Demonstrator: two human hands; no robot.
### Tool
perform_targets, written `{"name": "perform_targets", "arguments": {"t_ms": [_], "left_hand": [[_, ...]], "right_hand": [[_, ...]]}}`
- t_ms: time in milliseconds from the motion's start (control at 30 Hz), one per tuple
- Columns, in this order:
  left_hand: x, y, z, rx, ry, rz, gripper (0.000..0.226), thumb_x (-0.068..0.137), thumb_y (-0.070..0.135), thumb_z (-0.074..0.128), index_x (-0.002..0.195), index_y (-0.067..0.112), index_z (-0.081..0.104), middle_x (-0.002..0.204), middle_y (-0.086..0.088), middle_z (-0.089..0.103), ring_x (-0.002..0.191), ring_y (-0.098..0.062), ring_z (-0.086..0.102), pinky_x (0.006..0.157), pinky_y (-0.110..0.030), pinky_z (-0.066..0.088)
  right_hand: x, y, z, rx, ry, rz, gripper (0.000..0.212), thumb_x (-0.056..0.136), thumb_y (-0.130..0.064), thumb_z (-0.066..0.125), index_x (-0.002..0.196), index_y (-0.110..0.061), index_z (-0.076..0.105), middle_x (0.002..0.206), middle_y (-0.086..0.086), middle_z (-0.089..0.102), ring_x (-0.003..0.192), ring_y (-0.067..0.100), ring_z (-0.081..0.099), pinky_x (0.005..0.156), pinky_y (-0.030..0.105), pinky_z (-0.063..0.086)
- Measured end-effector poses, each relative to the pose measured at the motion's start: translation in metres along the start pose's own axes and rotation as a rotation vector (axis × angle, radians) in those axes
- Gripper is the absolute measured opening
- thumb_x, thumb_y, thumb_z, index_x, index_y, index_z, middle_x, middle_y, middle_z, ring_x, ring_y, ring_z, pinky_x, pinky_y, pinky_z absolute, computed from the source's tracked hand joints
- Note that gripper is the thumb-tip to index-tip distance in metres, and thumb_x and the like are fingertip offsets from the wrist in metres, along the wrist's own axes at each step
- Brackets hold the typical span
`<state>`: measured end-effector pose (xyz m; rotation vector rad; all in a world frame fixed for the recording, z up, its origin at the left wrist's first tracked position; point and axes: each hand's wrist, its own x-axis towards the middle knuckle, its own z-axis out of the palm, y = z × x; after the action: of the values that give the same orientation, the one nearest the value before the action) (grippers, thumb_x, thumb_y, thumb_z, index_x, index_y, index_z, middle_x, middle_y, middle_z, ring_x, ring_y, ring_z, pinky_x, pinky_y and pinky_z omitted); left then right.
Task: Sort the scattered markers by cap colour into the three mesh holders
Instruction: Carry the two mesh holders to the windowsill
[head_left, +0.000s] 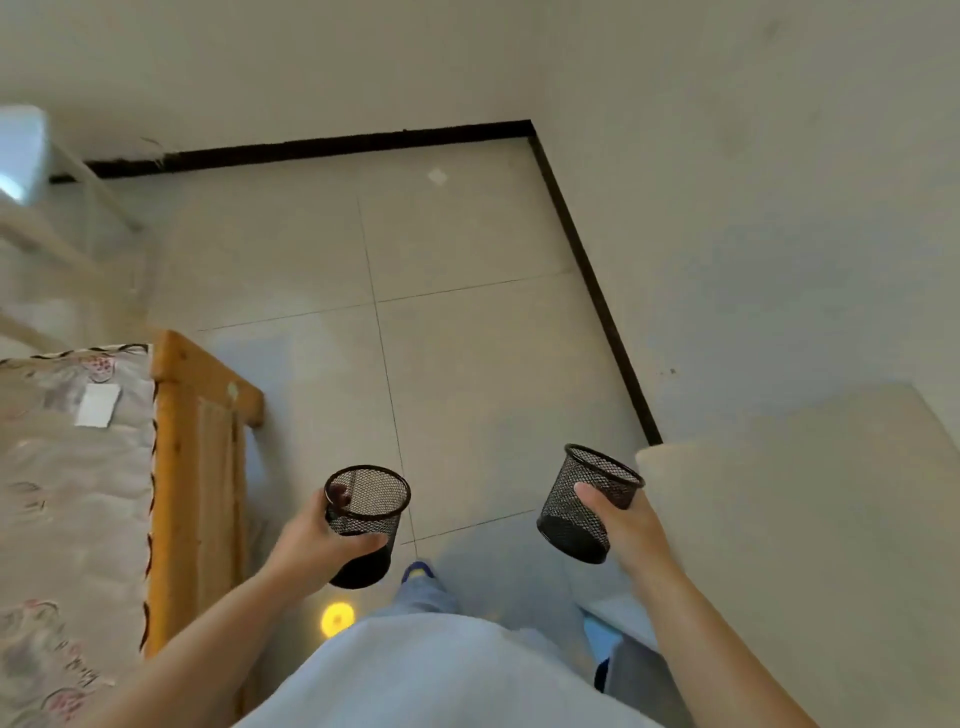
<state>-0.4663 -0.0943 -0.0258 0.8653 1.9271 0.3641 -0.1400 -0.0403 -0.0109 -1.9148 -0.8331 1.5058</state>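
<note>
Left hand (311, 540) grips a black mesh holder (366, 525): thumb hooked over the rim and inside, showing through the mesh, fingers curled round the outer wall. Holder sits roughly upright, mouth tipped a bit toward the camera. Nothing visible inside except the thumb.

Right hand (626, 525) grips a second mesh holder (589, 501), thumb across the near side of the wall, palm and fingers behind it. This one is tilted, mouth leaning up and away to the right, base toward the left hand. Inside looks bare, as far as the mesh lets me see.

Both holders are in the air over the tiled floor (467, 338), well apart from each other. No markers or third holder in view.

Left of the left hand: wooden bed frame (197, 426) with a patterned mattress cover (62, 467). Right of the right hand, just beside its holder: pale table corner (779, 519). Below and between the hands: light blue shirt (441, 675), blue shoe tip (418, 569), blurred yellow round spot (337, 618) on the floor. Beyond the hands: dark skirting (322, 148) along the wall.
</note>
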Motion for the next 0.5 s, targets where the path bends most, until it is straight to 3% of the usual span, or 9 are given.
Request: {"name": "perform_targets", "arguments": {"t_ms": [100,367,500], "left_hand": [[0.032,0.002,-0.046,0.006,-0.001,0.006,0.074,0.059,0.03,0.085,0.122,0.022,0.049,0.115,-0.001,0.06,0.105,-0.021,0.055,0.089,-0.034,0.045],[0.109,0.039,-0.117,-0.139,0.103,0.006,0.077,0.06,0.036,0.084,0.124,0.022,0.044,0.11,0.007,0.054,0.1,-0.014,0.05,0.082,-0.027,0.04],[0.163,0.048,-0.153,-0.216,0.203,-0.077,0.079,0.059,0.042,0.083,0.124,0.022,0.043,0.115,0.005,0.055,0.103,-0.016,0.051,0.08,-0.028,0.044]], "right_hand": [[0.023,-0.03,0.037,-0.103,0.002,-0.018,0.048,0.069,-0.036,0.077,0.111,-0.021,0.059,0.108,0.0,0.068,0.103,0.019,0.062,0.097,0.04,0.046],[0.083,-0.104,0.136,-0.143,-0.102,-0.055,0.034,0.073,-0.023,0.076,0.104,-0.019,0.061,0.099,-0.002,0.068,0.09,0.011,0.063,0.082,0.027,0.043],[0.14,-0.146,0.19,-0.205,-0.201,-0.051,0.039,0.074,-0.023,0.075,0.109,-0.017,0.059,0.099,-0.002,0.068,0.09,0.011,0.062,0.074,0.022,0.044]]}}
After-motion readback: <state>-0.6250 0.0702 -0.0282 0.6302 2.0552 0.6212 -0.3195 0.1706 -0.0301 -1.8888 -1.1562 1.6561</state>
